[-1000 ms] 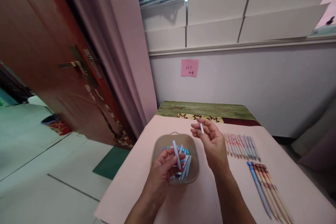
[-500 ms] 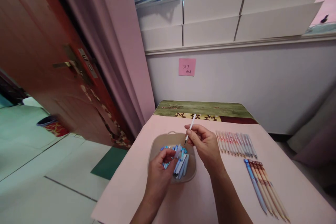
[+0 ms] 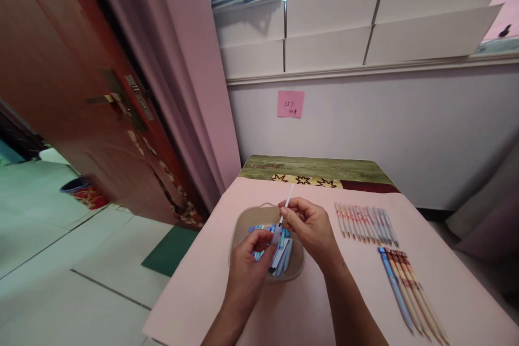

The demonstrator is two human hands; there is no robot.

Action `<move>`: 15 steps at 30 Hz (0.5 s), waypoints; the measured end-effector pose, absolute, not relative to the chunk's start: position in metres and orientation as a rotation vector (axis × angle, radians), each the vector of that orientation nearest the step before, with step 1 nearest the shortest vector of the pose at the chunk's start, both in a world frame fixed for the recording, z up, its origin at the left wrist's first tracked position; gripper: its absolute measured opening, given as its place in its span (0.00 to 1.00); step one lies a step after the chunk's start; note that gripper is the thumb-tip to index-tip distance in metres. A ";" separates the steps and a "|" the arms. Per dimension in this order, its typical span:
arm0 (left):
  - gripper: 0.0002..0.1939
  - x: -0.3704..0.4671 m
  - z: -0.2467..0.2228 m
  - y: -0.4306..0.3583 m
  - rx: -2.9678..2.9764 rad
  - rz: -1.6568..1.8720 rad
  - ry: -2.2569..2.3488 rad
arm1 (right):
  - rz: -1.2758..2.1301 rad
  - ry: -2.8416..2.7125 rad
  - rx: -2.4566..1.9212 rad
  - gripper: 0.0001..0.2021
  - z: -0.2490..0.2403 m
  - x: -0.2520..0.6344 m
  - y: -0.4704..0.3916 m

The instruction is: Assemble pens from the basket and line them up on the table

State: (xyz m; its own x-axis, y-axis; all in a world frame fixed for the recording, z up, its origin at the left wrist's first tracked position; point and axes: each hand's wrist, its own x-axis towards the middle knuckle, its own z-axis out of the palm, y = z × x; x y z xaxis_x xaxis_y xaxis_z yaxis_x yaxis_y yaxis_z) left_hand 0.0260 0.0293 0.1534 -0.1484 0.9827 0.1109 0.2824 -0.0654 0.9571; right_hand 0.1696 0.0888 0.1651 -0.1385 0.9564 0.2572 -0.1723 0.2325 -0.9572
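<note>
My left hand (image 3: pixel 250 259) is over the beige basket (image 3: pixel 240 224), pinching a short, translucent pale-purple pen barrel piece (image 3: pixel 276 237) between thumb and fingers. In my right hand (image 3: pixel 313 225) is a thin white pen refill (image 3: pixel 289 196), its dark tip slanting down to the top of the barrel piece. Whether the tip is inside the piece or just at its opening I cannot tell. Beneath both hands, several blue and white pen parts (image 3: pixel 286 255) lie in the basket, partly hidden by my left hand.
A row of slim translucent pens (image 3: pixel 367 224) lies to the right on the pink-covered table (image 3: pixel 324 313). Nearer the front right edge is a group of brown-topped pens (image 3: pixel 413 292) with a blue one. Behind the table is a wall with a pink note (image 3: pixel 291 104).
My right hand has moved left and down with the refill, bringing its tip to the barrel piece. My left hand keeps its grip in nearly the same place.
</note>
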 end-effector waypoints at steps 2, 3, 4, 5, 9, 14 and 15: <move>0.05 0.026 0.153 0.029 1.354 1.274 1.447 | 1.216 -1.328 -0.837 0.13 0.164 0.169 0.089; 0.06 0.026 0.152 0.030 1.305 1.282 1.407 | 1.218 -1.332 -0.842 0.13 0.164 0.169 0.088; 0.07 0.026 0.150 0.030 1.238 1.285 1.360 | 1.216 -1.339 -0.848 0.13 0.164 0.168 0.088; 0.08 0.025 0.149 0.031 1.157 1.282 1.311 | 1.209 -1.346 -0.854 0.12 0.164 0.168 0.088; 0.14 0.026 0.147 0.032 0.890 1.222 1.170 | 1.144 -1.388 -0.883 0.12 0.165 0.169 0.087; 0.15 0.027 0.146 0.033 0.874 1.210 1.159 | 1.085 -1.450 -0.909 0.13 0.169 0.172 0.086; 0.15 0.027 0.145 0.033 0.882 1.215 1.161 | 1.084 -1.455 -0.913 0.13 0.170 0.173 0.087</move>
State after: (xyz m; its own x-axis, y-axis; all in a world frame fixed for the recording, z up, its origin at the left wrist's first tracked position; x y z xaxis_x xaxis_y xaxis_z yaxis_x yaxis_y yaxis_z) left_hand 0.0268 0.0326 0.1453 -0.0365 0.9819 -0.1861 -0.2304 0.1729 0.9576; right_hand 0.1725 0.0865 0.1697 -0.1525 0.9431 0.2954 -0.0132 0.2969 -0.9548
